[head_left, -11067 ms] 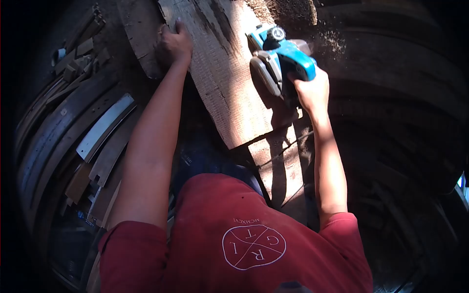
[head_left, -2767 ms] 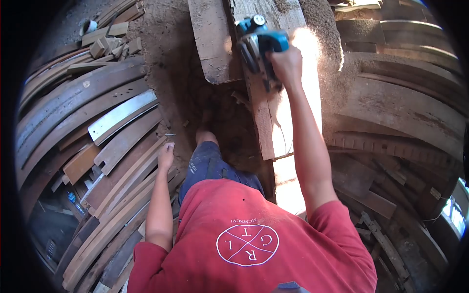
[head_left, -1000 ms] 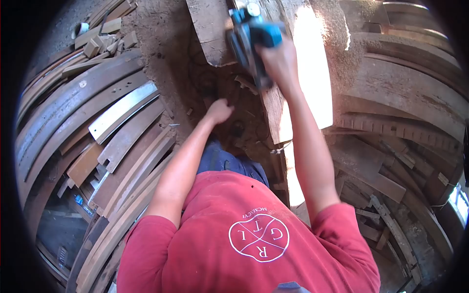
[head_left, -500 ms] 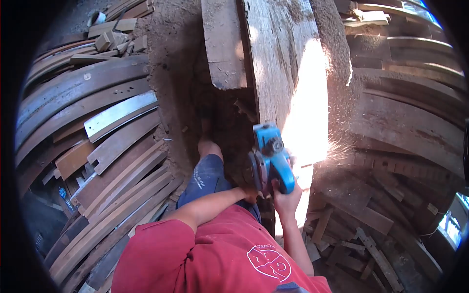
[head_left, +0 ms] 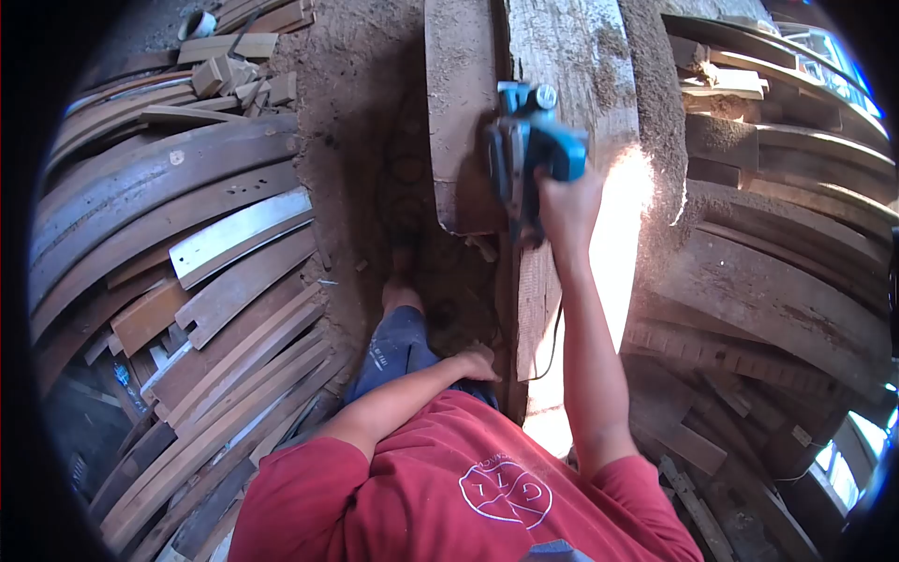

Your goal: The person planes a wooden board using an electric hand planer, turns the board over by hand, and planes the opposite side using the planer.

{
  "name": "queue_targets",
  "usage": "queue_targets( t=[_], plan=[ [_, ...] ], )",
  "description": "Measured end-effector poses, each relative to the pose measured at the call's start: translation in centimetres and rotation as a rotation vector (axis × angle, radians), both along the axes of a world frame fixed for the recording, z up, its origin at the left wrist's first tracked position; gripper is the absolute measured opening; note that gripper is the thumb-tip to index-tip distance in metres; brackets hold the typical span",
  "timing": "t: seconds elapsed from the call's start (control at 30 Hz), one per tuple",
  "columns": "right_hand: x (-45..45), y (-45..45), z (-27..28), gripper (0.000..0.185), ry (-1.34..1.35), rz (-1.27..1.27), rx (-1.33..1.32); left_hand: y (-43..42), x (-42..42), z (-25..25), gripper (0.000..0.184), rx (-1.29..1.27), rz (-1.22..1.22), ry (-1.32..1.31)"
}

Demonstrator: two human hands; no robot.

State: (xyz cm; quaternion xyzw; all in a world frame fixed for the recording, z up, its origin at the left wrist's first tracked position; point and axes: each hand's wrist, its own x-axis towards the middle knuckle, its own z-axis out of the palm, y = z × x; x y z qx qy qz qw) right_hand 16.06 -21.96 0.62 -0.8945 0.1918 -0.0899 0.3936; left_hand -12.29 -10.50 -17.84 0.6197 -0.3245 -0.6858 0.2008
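Observation:
My right hand (head_left: 569, 201) is closed round the rear handle of a blue power planer (head_left: 536, 150). The planer rests on the left edge of a long, thick wooden plank (head_left: 576, 84), sunlit on its lower right part. A dark cord (head_left: 552, 351) hangs over the plank's near end. My left hand (head_left: 479, 362) is near my thigh, left of the plank's near end; its fingers are small and partly blurred, so what they hold, if anything, is unclear. Another board (head_left: 461, 112) lies just left of the plank.
Stacked curved boards (head_left: 225, 234) fill the left side, with small wood offcuts (head_left: 225, 75) above them. More boards (head_left: 777, 272) lie on the right. Sawdust (head_left: 660, 122) is heaped along the plank's right side. My leg (head_left: 398, 295) stands on the dusty ground left of the plank.
Since half a second ago, the planer in my right hand has moved away from my body, up the plank. My left hand stays near my thigh, after reaching farther forward a second ago.

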Motion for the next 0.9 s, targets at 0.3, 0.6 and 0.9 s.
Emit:
queue_targets(
  t=[0.3, 0.6, 0.9],
  plan=[
    [21.5, -2.6, -4.4, 0.024, -0.032, -0.055, -0.175, 3.7, 0.9, 0.9, 0.089, -0.2, 0.248, 0.171],
    [5.5, -2.3, -0.4, 0.031, 0.183, 0.029, -0.005, 5.2, -0.9, -0.8, 0.099, -0.084, 0.271, 0.127],
    [-39.7, -1.3, 4.5, 0.036, 0.373, -0.067, 0.058, -0.6, -11.3, -3.8, 0.09, -0.316, 0.122, -0.213]
  ],
)
